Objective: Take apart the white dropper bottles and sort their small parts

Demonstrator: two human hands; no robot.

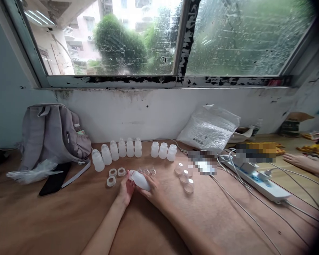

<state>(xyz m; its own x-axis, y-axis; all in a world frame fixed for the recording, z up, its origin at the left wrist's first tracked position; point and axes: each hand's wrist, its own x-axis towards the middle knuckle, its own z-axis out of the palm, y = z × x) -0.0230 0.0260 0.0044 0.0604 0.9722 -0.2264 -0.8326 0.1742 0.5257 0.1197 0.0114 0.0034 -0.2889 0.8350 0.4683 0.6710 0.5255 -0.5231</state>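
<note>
A frosted white baby bottle [140, 180] lies tilted between my two hands above the table, its top end toward the left. My left hand [127, 186] is closed around the collar at that top end. Round the bottle's body, my right hand [152, 191] is wrapped. Left of my hands lie three white ring collars [111, 181]. Just behind the held bottle are several small clear rings [152, 171], partly hidden by it. Further back stands a row of bottles with tops [122, 147], and beside it three open-necked bottles [163, 150].
Three clear domed caps [188, 185] lie to the right. A white power strip [271, 187] with trailing cables is beyond them. At left are a grey backpack [48, 134], a plastic bag [34, 171] and a black phone-like slab [54, 180]. A silvery mailing bag [207, 129] leans on the wall; another person's hand [295, 161] rests far right.
</note>
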